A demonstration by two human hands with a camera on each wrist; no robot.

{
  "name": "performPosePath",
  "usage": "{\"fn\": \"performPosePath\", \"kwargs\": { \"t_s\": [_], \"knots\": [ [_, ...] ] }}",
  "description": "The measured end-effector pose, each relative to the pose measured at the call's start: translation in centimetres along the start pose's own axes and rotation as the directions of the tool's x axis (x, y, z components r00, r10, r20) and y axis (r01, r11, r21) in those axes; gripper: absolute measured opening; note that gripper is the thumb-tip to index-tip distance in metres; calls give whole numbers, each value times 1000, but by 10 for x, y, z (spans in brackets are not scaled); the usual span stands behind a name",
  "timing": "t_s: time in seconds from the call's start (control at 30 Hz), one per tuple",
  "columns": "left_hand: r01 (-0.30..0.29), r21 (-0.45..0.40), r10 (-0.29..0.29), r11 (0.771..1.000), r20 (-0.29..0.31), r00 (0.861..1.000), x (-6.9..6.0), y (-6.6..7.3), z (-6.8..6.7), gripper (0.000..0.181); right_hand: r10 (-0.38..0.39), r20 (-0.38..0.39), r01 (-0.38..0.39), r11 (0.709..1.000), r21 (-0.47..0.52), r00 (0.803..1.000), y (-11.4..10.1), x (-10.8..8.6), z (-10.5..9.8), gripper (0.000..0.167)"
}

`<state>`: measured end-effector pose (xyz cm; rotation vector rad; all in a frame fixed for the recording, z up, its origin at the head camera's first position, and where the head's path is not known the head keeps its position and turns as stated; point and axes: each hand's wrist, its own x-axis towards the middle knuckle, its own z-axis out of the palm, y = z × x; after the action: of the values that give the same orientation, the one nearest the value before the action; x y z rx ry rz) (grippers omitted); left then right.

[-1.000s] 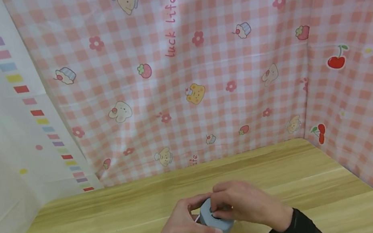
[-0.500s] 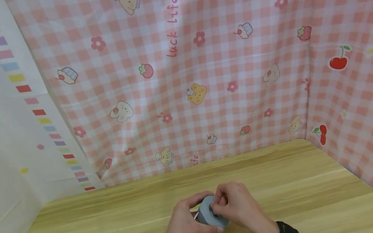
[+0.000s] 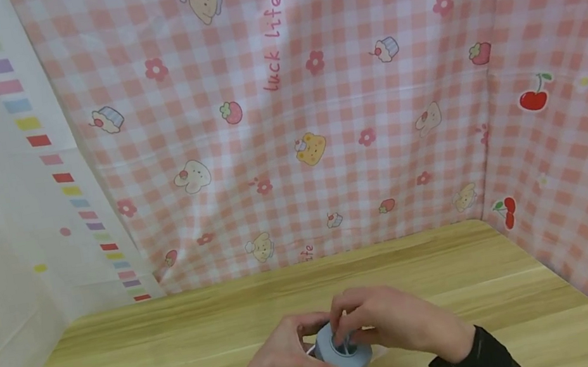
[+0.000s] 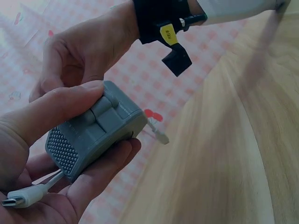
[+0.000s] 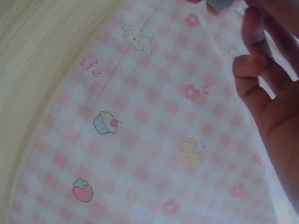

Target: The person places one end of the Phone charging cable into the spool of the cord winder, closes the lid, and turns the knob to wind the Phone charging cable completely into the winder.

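My left hand (image 3: 281, 355) grips a grey-blue cable winder (image 3: 356, 363), thumb on one side and fingers on the other. Above its round recess, the curled fingers of my right hand (image 3: 387, 319) reach in and pinch at the bar inside; the exact contact is partly hidden. In the left wrist view the winder (image 4: 96, 128) shows its clasp-like side and a studded end. A white USB-C plug (image 4: 27, 196) on a short cable sticks out there, against the left palm. Another white cable end (image 4: 161, 136) hangs from the opposite side. The right wrist view catches little of the winder.
Both hands are above a wood-grain table (image 3: 180, 342), near its front. A pink checked cloth (image 3: 260, 118) hangs behind it, with more cloth on the right and a white dotted sheet (image 3: 5, 255) on the left.
My right hand has turned at the recess, its wrist swinging left and then back right. The left hand keeps its hold on the winder, which has tilted slightly.
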<state>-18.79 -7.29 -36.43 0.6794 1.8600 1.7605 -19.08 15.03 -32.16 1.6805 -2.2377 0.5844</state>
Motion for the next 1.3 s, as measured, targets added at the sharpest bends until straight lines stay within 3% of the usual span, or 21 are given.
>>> {"fn": "performPosePath", "kwargs": {
  "t_s": [0.1,0.27,0.43,0.57,0.73,0.9,1.07,1.2,1.3],
  "knots": [
    [-4,-18,4,1000,24,1000,0,-1,1,53,-32,3,32,997,-70,999,-2,1,2,18],
    [-14,-43,16,999,46,999,-1,-3,2,55,-15,26,17,998,-64,1000,-3,2,3,13],
    [-31,-71,33,997,29,999,-1,-5,3,60,76,17,-74,992,-106,997,-4,4,4,7],
    [-31,-9,31,999,-48,998,-1,-4,4,59,183,-14,-182,968,-170,983,-7,7,12,14],
    [-40,86,54,995,-157,986,-1,-5,8,62,328,-84,-336,935,-116,941,-11,8,23,25],
    [-69,184,115,981,-256,960,1,-9,14,67,483,-139,-490,872,-16,865,-14,12,30,22],
    [-74,351,197,933,-329,924,4,-12,20,69,585,-158,-583,810,60,796,-15,12,34,17],
    [-42,412,209,910,-371,905,4,-11,21,69,617,-133,-605,787,122,775,-14,12,32,14],
    [-41,400,208,916,-384,900,5,-10,19,67,630,-108,-617,776,131,769,-14,13,30,11]
  ]
}}
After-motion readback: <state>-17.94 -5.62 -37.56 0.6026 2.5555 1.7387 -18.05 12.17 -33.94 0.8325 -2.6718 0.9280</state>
